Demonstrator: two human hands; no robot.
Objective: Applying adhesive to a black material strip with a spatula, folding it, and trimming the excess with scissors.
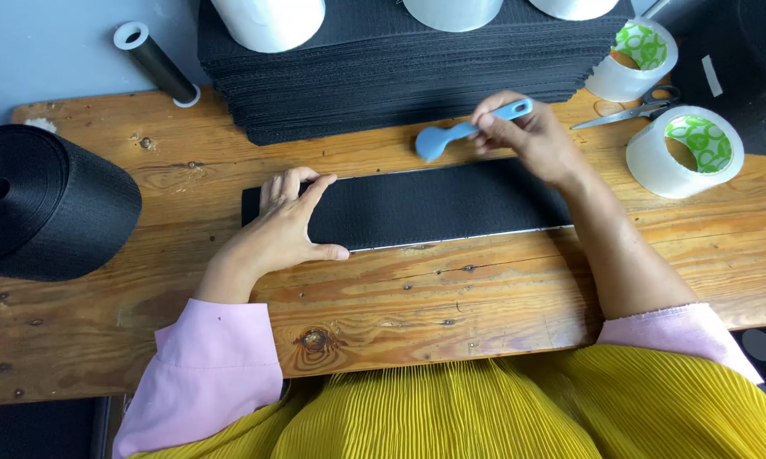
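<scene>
From the head view, your left hand [285,225] lies flat and spread on the left end of a long black strip [438,202], fingers pointing far and right, thumb stretched along the strip's near edge. It presses down and grips nothing. The strip lies lengthwise across the middle of the wooden counter [400,297], with a thin pale line showing along its near edge.

Your right hand [527,136] is closed around the handle of a small blue scraper [463,132], pinching it between thumb and fingers. The scraper's rounded head points left and sits just at the strip's far edge, near the middle of its length; whether it touches the strip you cannot tell.

Just beyond the strip, a tall stack of black sheets [400,72] fills the far middle of the counter, with white rolls standing on top. At the left, a big roll of black webbing [47,204] rests on the counter, and a slim black tube [155,62] lies farther back. On the right, two rolls of clear tape [684,149] sit near your right hand, with scissors [633,110] between them.
</scene>
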